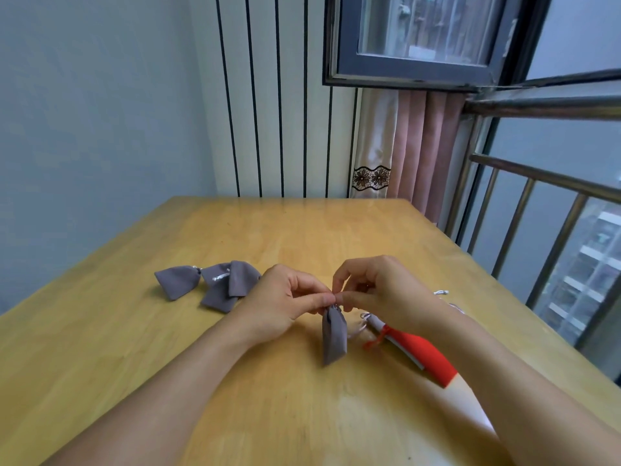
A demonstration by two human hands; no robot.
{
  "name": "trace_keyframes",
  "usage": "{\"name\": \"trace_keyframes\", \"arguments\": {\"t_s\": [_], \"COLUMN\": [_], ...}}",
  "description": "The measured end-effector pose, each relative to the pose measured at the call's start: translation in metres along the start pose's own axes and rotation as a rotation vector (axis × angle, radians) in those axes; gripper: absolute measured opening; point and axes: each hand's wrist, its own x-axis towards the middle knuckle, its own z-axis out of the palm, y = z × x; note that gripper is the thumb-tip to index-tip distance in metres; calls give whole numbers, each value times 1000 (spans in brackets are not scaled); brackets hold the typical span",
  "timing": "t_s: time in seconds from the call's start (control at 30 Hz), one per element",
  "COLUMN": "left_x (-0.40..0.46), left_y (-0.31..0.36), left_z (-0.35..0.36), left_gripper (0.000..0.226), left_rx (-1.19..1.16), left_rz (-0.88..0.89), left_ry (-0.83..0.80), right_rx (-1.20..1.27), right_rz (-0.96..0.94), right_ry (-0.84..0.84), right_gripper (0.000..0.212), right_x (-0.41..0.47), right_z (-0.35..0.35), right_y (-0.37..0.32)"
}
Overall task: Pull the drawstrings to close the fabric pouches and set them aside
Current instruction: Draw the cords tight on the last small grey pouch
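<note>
A small grey fabric pouch (333, 338) hangs just above the wooden table (235, 237), its gathered top held between both hands. My left hand (285, 301) pinches the pouch's neck from the left with thumb and forefinger. My right hand (379, 290) pinches the same spot from the right, where the drawstring sits; the string itself is mostly hidden by the fingers. To the left lie three more grey pouches: one (178, 281) on its own and two overlapping ones (223, 290) with white drawstrings.
A red and white object with a red tassel and metal rings (410, 348) lies under my right forearm. A white cord end (441, 292) shows behind my right wrist. A window with a metal railing (537, 203) stands at the right, a wall behind the table.
</note>
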Motion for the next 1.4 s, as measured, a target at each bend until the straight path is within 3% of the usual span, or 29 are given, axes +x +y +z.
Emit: {"name": "trace_keyframes", "arguments": {"t_s": [0.17, 0.3, 0.37, 0.6, 0.67, 0.8, 0.83, 0.97, 1.07, 1.13, 1.23, 1.4], "left_x": [-2, -3, -4, -4, -5, -2, -2, -2, -4, -5, -6, -7], "left_y": [7, 17, 20, 19, 20, 22, 22, 20, 20, 23, 27, 28], "left_z": [0, 3, 3, 4, 1, -2, -2, -1, 5, 7, 7, 11], "left_gripper": [10, 20, 20, 17, 27, 31, 28, 24, 29, 37, 41, 35], "left_rx": [-122, -423, -533, -650, -637, -437, -375, -97, -26, -36, -86, -213], "left_rz": [-54, -108, -132, -190, -166, -87, -65, 22, 46, 55, 47, 51], "left_ry": [23, 83, 98, 108, 162, 272, 298, 348, 211, 112, 80, 124], "right_rx": [2, 567, 697, 656, 536, -226, -324, -378, -396, -324, 5, 468], "right_rz": [-59, 38, 52, 49, 46, -18, -56, -337, -453, -452, -190, 86], "right_ry": [-45, -104, -111, -55, -27, 116, 154, 231, 199, 229, 324, 222], "right_gripper": [10, 13, 13, 8, 13, 8, 5, 10, 12, 5, 8, 14], "right_x": [-2, -2, -2, -2, -1, -4, -5, -6, -7, -7, -7, -5], "right_z": [0, 1, 1, 0, -6, -14, -14, -9, 3, 6, -2, -3], "right_y": [-3, -6, -8, -7, -6, 2, 2, -7, -18, -19, -19, -13]}}
